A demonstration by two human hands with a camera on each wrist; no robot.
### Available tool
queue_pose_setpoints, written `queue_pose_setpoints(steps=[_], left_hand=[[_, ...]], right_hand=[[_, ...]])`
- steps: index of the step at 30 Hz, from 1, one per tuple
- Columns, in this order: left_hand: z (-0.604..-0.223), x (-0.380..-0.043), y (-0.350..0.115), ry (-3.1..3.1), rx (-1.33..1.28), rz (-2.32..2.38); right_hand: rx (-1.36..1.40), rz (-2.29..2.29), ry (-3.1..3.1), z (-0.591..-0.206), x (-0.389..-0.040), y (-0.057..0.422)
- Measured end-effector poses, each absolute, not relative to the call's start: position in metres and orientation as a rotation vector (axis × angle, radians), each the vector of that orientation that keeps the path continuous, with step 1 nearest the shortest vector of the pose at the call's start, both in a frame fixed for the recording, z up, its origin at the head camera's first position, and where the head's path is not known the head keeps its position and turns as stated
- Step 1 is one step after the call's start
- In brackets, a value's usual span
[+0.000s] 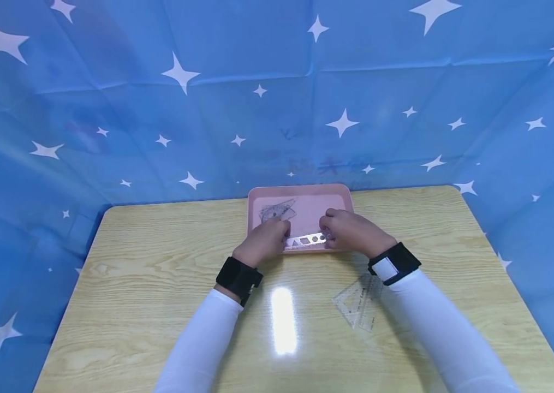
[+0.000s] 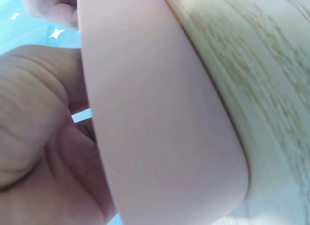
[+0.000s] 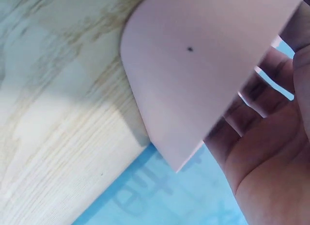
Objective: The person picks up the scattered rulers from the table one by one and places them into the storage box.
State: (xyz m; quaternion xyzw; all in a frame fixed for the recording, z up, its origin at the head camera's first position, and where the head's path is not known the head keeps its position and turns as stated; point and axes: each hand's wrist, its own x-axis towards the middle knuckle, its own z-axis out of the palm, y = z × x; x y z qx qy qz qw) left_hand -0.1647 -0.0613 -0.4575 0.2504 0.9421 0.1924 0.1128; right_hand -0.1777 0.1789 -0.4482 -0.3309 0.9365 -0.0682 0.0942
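A clear ruler (image 1: 305, 240) with shaped cutouts lies along the near side of a pink tray (image 1: 301, 189). My left hand (image 1: 267, 240) pinches its left end, and my right hand (image 1: 357, 232) grips its right end with curled fingers. In the left wrist view the tray's outer wall (image 2: 155, 113) hides the fingertips of my left hand (image 2: 36, 113). The right wrist view has the fingers of my right hand (image 3: 271, 137) behind the tray wall (image 3: 208, 55). Farther back, at the tray's left, rest clear drawing tools (image 1: 277, 210), among them a protractor.
On the wooden table (image 1: 168, 262), a clear set square (image 1: 351, 301) lies beside a clear straight piece (image 1: 369, 311), partly under my right forearm. A blue curtain (image 1: 257, 125) with white stars hangs behind the table's far edge and along both sides.
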Motion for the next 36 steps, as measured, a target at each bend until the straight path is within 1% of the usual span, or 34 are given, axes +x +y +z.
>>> queue_pose_setpoints(steps=[13, 20, 27, 36], left_hand=[[-0.468, -0.174, -0.063, 2.666, 0.719, 0.666], [-0.47, -0.174, -0.061, 2.689, 0.709, 0.644], [-0.469, -0.172, -0.06, 2.709, 0.697, 0.615], [-0.474, -0.173, -0.06, 2.747, 0.73, 0.594]], right_hand=[[-0.901, -0.209, 2.711, -0.455, -0.184, 0.176], [-0.994, -0.117, 2.748, -0.462, -0.186, 0.174], [-1.025, -0.061, 2.758, -0.464, -0.185, 0.174], [-1.138, -0.06, 2.803, -0.467, -0.182, 0.178]])
